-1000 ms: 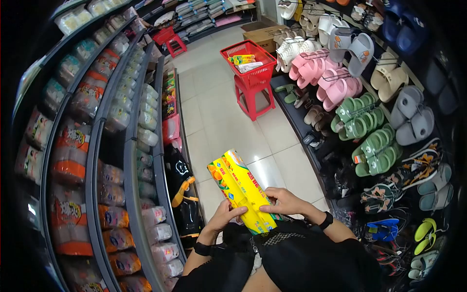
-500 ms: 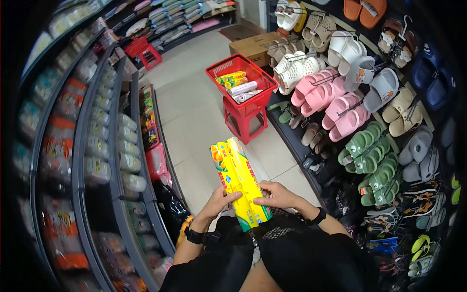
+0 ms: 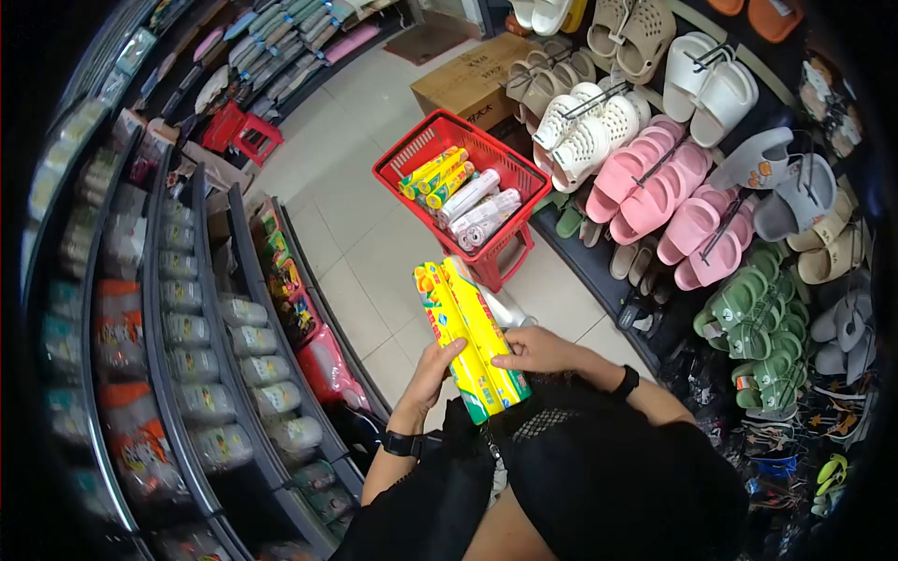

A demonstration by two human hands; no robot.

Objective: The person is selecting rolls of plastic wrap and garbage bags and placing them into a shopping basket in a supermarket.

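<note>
Yellow rolls (image 3: pixel 472 341), two of them side by side, were just below the middle of the frame, in front of the person's black top (image 3: pixel 599 467). Their top ends leaned a bit to the left. The left grip (image 3: pixel 432 376) was closed on the left roll, with its thumb on the front. The right grip (image 3: pixel 538 352) held the right roll the same way. Each wrist had a black band on it.

Just above, in the middle of the frame, was a red basket (image 3: pixel 496 155). Small yellow rolls (image 3: pixel 436 175) lay in its left part, and white rolls (image 3: pixel 475 204) lay next to them. Under the basket was a red stool (image 3: pixel 511 266) on the pale floor (image 3: pixel 374 248). A brown box (image 3: pixel 472 79) was near, at the top. Pink sandals (image 3: pixel 645 178) and green sandals (image 3: pixel 758 323) hung at the right. Shelves with wrapped packs (image 3: pixel 208 400) filled the left side.
</note>
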